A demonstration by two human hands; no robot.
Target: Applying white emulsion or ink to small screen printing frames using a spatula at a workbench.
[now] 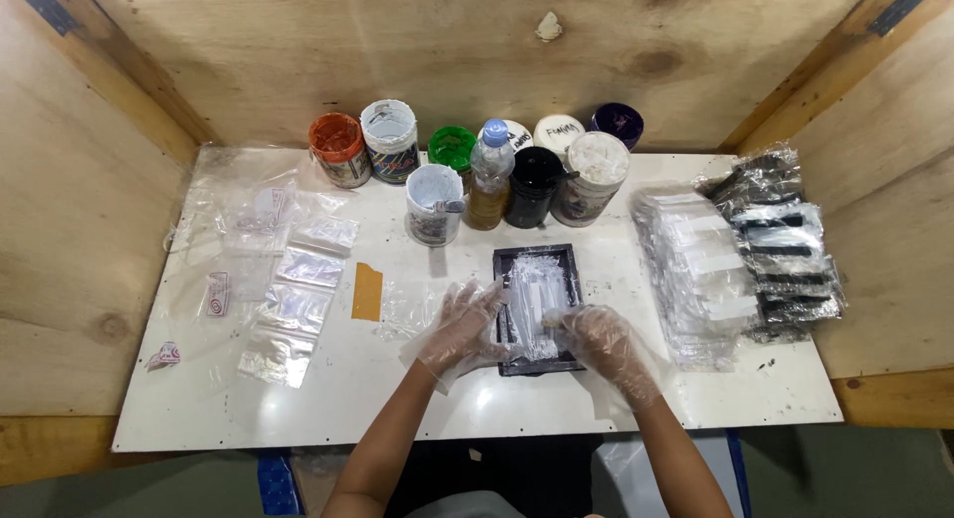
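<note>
A black rectangular tray point(568, 258) lies on the white table near its front middle. A clear plastic bag with a white strip inside point(537, 297) rests on the tray. My left hand point(462, 324), in a thin clear glove, presses on the tray's left edge and the bag. At the tray's lower right, my gloved right hand point(604, 341) has its fingertips on the bag. Both hands touch the bag; the fingers are spread rather than closed.
Several paint jars and a bottle point(491, 175) stand in a row at the back. Stacks of packed clear bags point(701, 270) and dark-filled bags point(785, 245) lie at the right. Empty clear bags point(298, 299) and an orange tape strip point(367, 292) lie at the left. Wooden walls surround the table.
</note>
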